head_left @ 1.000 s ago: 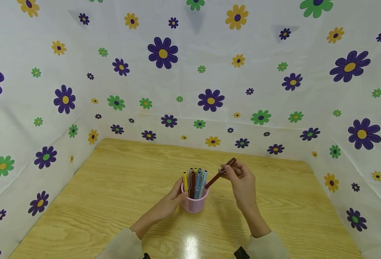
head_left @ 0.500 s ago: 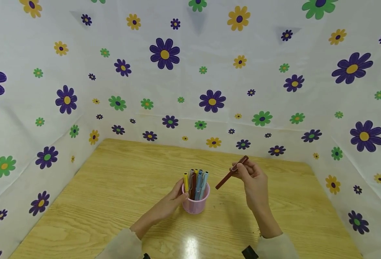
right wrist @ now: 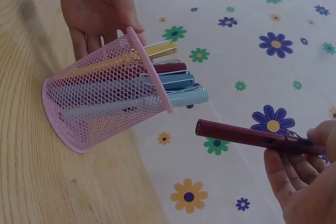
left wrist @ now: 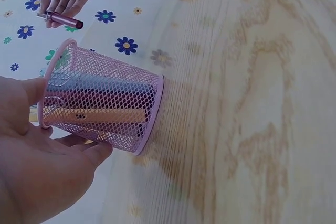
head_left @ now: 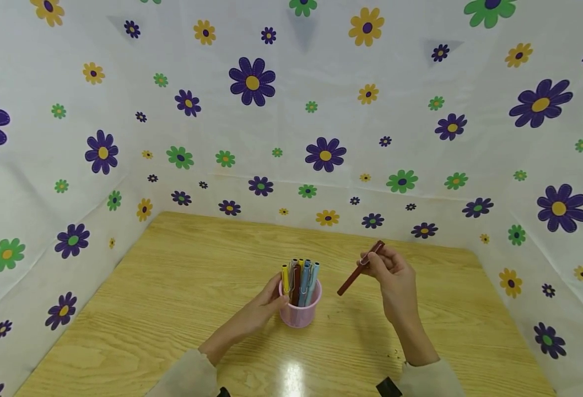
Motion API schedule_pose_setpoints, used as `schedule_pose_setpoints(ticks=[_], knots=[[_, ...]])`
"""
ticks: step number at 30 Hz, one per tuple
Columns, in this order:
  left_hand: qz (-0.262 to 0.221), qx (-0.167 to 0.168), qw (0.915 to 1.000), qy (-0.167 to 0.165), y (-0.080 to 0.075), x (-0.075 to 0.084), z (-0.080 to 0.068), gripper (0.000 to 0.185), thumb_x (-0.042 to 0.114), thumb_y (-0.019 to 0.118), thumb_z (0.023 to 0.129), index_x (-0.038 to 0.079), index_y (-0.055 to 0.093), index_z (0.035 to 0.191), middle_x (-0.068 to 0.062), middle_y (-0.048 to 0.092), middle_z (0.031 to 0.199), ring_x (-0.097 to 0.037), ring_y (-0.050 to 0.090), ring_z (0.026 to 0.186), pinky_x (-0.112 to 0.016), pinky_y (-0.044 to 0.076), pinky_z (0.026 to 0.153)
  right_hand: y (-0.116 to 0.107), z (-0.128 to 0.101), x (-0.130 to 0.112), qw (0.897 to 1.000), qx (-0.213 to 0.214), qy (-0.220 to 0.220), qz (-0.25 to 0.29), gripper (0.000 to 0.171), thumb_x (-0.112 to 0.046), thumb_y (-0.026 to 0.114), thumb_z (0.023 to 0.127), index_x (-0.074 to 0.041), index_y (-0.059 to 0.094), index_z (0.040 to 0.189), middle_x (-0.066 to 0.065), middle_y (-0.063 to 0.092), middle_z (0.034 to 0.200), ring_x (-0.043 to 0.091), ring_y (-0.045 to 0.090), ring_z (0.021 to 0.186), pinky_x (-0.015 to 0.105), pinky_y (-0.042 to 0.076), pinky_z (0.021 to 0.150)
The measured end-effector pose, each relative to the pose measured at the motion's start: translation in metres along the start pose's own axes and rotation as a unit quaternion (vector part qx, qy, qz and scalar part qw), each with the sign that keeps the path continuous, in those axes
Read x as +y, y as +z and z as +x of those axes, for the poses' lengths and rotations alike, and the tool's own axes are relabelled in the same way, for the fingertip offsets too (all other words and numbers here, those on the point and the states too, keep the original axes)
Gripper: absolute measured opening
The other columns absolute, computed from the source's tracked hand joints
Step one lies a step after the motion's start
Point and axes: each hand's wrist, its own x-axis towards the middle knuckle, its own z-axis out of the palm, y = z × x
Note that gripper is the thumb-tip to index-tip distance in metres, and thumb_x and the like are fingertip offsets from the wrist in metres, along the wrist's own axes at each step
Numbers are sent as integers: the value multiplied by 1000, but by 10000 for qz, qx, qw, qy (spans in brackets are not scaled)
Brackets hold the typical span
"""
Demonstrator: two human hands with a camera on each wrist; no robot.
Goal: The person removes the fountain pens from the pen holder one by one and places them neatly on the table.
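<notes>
One pink mesh cup [head_left: 297, 316], one dark-red pen [head_left: 355, 275] outside it, at least six pens [head_left: 303, 284] inside, overlap hiding exact count. Right hand [head_left: 398, 281] pinches dark-red pen, tilted, just right of cup. Left hand [head_left: 263, 307] grips cup, upright on counter [head_left: 182, 275]. Flowered cloth [head_left: 212, 127] behind.

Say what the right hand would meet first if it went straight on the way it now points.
The right hand, holding a dark red pen, would probably meet the flowered cloth ahead first; the pink mesh pen cup looks left of that line, though depth is unclear.
</notes>
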Motion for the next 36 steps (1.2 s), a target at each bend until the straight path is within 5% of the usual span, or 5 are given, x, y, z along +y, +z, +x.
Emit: schedule_pose_setpoints(ticks=[24,36], knots=[[-53,10,10000,0,0,-2,0,69,24,43,113,12,2,167,-17,6,172,-32,9,157,-49,17,125,-9,-8,21,9978,-154,631,-138,26,-9,62,105,9,57,122,4,75,98,20,74,90,36,62,85],[55,78,10000,-17,1,-3,1,69,24,43,113,10,3,167,-19,7,171,-34,9,156,-50,16,125,-5,-16,38,9939,-243,1035,-284,26,-5,62,103,12,57,122,11,74,101,20,73,88,35,62,83]])
